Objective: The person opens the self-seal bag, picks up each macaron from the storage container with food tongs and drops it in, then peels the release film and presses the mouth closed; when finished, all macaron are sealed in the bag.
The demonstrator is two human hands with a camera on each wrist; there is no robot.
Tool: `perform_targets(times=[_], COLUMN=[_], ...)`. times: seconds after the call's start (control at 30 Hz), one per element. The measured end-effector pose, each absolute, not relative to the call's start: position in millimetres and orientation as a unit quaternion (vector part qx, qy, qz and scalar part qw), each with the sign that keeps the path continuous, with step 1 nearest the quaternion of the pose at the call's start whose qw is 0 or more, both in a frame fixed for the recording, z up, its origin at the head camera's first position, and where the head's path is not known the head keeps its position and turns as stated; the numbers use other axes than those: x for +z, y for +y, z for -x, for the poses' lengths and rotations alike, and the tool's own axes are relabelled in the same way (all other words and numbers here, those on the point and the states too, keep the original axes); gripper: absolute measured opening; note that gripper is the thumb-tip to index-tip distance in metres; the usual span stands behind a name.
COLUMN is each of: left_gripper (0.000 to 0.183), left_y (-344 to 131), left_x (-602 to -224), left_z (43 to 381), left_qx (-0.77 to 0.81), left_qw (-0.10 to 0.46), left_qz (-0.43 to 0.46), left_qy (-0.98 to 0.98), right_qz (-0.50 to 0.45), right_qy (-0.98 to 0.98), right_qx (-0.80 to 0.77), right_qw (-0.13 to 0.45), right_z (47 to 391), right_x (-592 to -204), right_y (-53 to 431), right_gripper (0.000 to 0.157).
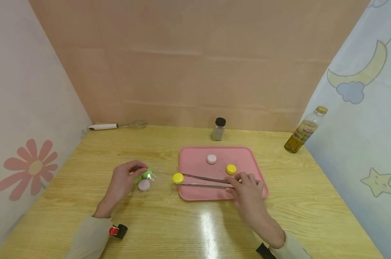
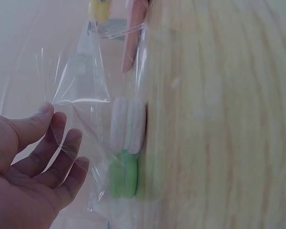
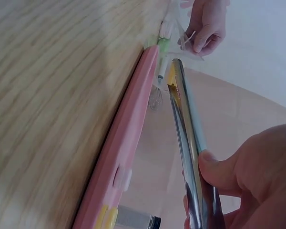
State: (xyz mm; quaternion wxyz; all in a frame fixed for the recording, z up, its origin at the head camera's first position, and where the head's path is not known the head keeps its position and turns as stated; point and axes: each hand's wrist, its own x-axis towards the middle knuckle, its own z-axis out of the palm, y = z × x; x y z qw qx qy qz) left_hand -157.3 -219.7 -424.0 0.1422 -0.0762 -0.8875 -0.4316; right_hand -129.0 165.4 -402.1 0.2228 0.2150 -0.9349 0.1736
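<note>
My left hand [image 1: 122, 180] pinches the film of a clear plastic bag [image 2: 81, 100] between thumb and fingers. Inside the bag lie a white macaron [image 1: 144, 185] and green macarons [image 1: 147, 174]. In my right hand [image 1: 247, 190] are metal tongs [image 3: 188, 138], held over the pink tray [image 1: 195, 194]. Their tips grip a yellow macaron [image 1: 178, 177] just past the tray's left edge, by the bag's mouth. On the tray sit another yellow macaron [image 1: 231, 169] and a pale pink-white macaron [image 1: 211, 159].
Behind the tray stands a small jar [image 1: 218, 129] with a black lid. An oil bottle [image 1: 303, 131] is at the back right near the wall. A whisk [image 1: 118, 126] with a white handle lies along the back left edge of the wooden table [image 1: 189, 230].
</note>
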Motion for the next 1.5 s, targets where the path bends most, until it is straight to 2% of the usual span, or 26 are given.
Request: perform_targets(times=[0.8,1.17,1.5], left_gripper=[0.01,0.008,0.009], left_y=[-220.6,-220.1,-219.9], left_x=[-423.9,-425.3,-425.0], left_z=[157.2,157.9,157.6], left_qx=[-0.428,-0.429,-0.429], left_qw=[0.138,0.145,0.143], left_qz=[0.075,0.08,0.077], left_qy=[-0.89,-0.888,-0.888], right_qz=[-0.238,-0.248,-0.242], right_qy=[-0.937,-0.933,-0.936], right_qx=[0.172,0.15,0.14], right_qw=[0.189,0.214,0.212], right_z=[157.3,163.6,165.5], right_x=[-414.4,-417.1,-415.9], right_y=[107.6,93.4,88.7], right_gripper=[0.022,0.021,0.019])
